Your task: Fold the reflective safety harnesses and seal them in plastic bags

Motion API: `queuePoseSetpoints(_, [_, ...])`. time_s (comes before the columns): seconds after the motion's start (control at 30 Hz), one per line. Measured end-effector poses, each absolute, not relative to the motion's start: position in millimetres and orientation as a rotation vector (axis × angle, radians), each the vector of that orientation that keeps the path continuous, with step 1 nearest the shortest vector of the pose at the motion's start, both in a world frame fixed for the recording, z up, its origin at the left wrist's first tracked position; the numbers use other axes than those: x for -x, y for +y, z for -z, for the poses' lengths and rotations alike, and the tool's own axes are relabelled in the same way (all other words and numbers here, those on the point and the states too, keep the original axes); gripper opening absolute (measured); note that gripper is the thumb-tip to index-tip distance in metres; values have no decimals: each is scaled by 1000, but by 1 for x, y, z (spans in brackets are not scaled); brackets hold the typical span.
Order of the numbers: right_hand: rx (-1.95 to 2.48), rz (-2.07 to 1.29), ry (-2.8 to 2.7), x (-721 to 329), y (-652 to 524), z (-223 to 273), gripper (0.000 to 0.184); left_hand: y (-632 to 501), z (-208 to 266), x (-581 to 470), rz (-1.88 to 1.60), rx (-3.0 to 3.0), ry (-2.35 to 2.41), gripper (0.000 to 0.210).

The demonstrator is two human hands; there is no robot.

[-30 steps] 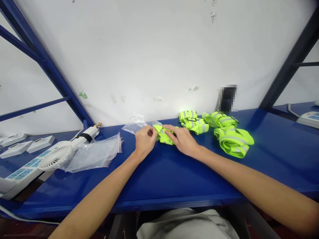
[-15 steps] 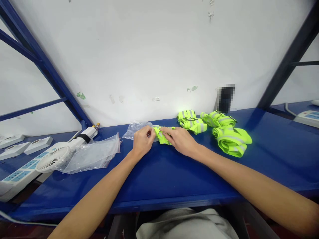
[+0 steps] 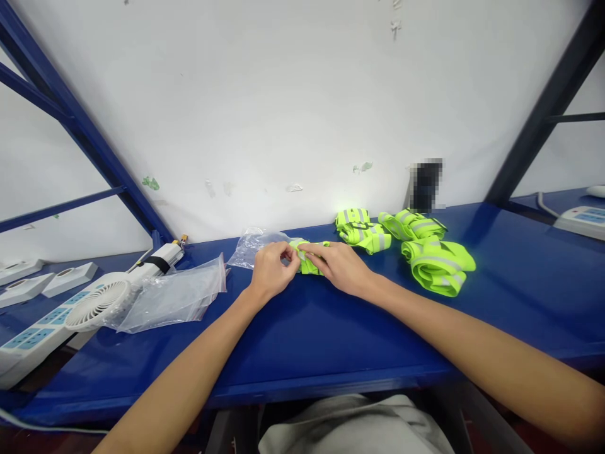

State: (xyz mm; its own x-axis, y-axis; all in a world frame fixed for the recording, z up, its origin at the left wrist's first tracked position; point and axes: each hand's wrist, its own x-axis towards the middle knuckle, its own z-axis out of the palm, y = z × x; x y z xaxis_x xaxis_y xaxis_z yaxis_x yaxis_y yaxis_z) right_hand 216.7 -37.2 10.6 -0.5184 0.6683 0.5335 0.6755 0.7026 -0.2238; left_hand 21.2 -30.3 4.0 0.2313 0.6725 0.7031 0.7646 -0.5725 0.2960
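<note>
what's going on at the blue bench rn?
A person has both hands on a small yellow-green strap bundle: right hand fingers across it, left hand at its left end. Behind the left hand is a clear bag; I can't tell if those fingers pinch it. More bundles lie to the right, flat clear bags to the left by a white fan.
</note>
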Motion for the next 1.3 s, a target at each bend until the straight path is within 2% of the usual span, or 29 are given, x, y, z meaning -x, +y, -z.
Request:
queuePoseSetpoints(0.2, [944, -176, -2160, -217, -33, -10, 35, -35, -10, -20, 1122, 2319, -1202, 17])
queuePoseSetpoints(0.4, [859, -225, -2089, -227, -30, -13, 38, -37, -19, -6, 770, 2703, -1048, 19])
queuePoseSetpoints(0.53, [922, -265, -2123, -235, -30, -13, 57, -32, -25, 8, 821, 2659, -1004, 22])
queuePoseSetpoints(0.57, [942, -269, -2145, -235, -31, -13, 63, -30, -26, 12, 841, 2594, -1029, 30])
queuePoseSetpoints(0.63, [933, -245, -2213, -234, -33, -13, 69, -28, -30, 19, 821, 2468, -1104, 60])
queuePoseSetpoints(0.7, [856, -194, -2299, -232, -35, -12, 65, -27, -33, 24, 717, 2437, -1173, 84])
queuePoseSetpoints(0.73, [805, -172, -2341, -231, -36, -11, 61, -27, -34, 25, 646, 2462, -1196, 87])
queuePoseSetpoints(0.8, [716, -149, -2404, -229, -38, -10, 53, -29, -35, 27, 508, 2541, -1220, 80])
queuePoseSetpoints(0.87, [670, -190, -2416, -228, -38, -7, 52, -31, -35, 25, 419, 2596, -1230, 70])
queuePoseSetpoints(1.03, [734, -436, -2264, -228, -34, -3, 72, -36, -33, 18, 414, 2589, -1220, 59])
queuePoseSetpoints(1.2, [759, -421, -2262, -225, -32, -2, 53, -34, -28, 18, 503, 2596, -1176, 53])
queuePoseSetpoints(1.3, [722, -436, -2262, -224, -33, 0, 51, -33, -24, 19, 525, 2596, -1141, 51])
